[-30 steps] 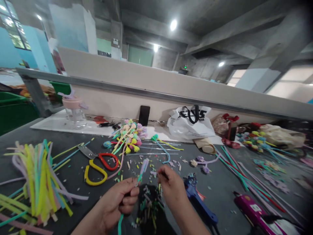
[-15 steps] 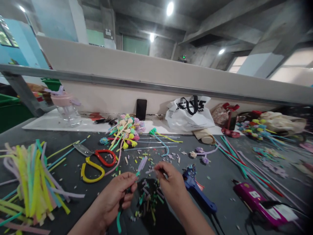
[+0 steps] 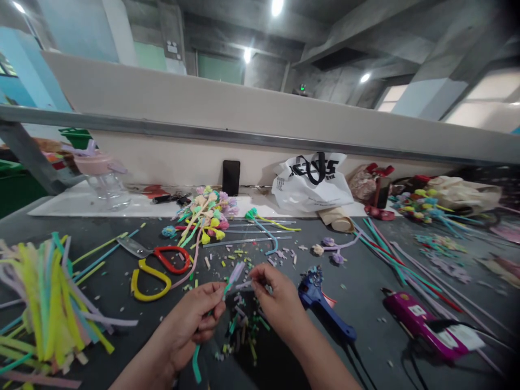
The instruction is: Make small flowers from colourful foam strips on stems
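Observation:
Pinched between the fingers of my left hand [image 3: 203,311] is a green fuzzy stem [image 3: 196,364], its tail hanging below the palm. Lilac fuzzy pieces [image 3: 236,272] stand at the stem's upper end, above the fingertips. My right hand [image 3: 276,295] is just to the right, thumb and forefinger closed on a small pale lilac strip [image 3: 244,285] that reaches toward the stem. Below and between the hands lies a heap of short cut fuzzy bits [image 3: 246,325]. Scissors [image 3: 152,279] with one red and one yellow handle lie open to the left.
Long fuzzy strips [image 3: 52,298] are piled at the left. A blue glue gun [image 3: 327,311] and a magenta device [image 3: 422,322] with cables lie at the right. Fuzzy flowers [image 3: 209,214], a phone [image 3: 231,177] and a white bag [image 3: 312,184] are farther back.
My right hand has moved slightly left and up, bringing the pale strip closer to the stem. The whole view has shifted a little.

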{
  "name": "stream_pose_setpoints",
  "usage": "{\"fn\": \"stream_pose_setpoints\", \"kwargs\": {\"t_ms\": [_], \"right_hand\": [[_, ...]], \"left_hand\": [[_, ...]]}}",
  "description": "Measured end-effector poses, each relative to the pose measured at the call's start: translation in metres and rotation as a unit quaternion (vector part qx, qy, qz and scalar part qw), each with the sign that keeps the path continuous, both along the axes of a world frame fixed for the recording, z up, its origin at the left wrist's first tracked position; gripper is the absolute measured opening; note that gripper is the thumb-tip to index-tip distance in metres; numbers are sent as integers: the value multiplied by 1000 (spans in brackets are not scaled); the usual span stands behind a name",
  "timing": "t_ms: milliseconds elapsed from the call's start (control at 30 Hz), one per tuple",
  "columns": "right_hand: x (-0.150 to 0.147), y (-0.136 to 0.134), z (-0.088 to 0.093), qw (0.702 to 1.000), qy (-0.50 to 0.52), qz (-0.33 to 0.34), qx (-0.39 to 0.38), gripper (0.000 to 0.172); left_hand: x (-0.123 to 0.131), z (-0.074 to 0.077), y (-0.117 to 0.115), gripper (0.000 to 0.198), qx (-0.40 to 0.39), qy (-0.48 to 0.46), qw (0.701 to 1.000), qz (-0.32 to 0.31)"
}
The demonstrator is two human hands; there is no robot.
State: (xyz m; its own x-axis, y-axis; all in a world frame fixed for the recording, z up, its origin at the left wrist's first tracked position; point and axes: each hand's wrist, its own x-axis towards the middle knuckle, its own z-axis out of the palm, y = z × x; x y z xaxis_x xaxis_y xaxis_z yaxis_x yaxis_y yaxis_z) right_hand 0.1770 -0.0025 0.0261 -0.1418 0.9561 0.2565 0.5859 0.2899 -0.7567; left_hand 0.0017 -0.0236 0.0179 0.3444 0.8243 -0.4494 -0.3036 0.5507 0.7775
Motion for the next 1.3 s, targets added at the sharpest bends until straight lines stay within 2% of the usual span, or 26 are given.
{"fn": "stream_pose_setpoints", "kwargs": {"t_ms": [200,667,800,967,1133,1300], "right_hand": [[0,-1,0,1000,-9,-1,-3,13],[1,-6,6,999,17,31,5,17],[2,-5,5,999,17,41,6,18],[3,-1,-4,998,-6,56,18,18],[4,8,-18,997,-58,36,36,22],[10,15,-27,1000,-3,-4,25,26]], "left_hand": [[0,0,0,21,-8,-6,1000,-15],[1,-3,1,39,-39,-46,998,18],[1,-6,2,39,-46,-38,998,7],[-2,-11,3,30,-22,-69,997,37],[-5,-13,6,22,11,-86,993,78],[-8,-14,10,18,20,-111,987,118]]}}
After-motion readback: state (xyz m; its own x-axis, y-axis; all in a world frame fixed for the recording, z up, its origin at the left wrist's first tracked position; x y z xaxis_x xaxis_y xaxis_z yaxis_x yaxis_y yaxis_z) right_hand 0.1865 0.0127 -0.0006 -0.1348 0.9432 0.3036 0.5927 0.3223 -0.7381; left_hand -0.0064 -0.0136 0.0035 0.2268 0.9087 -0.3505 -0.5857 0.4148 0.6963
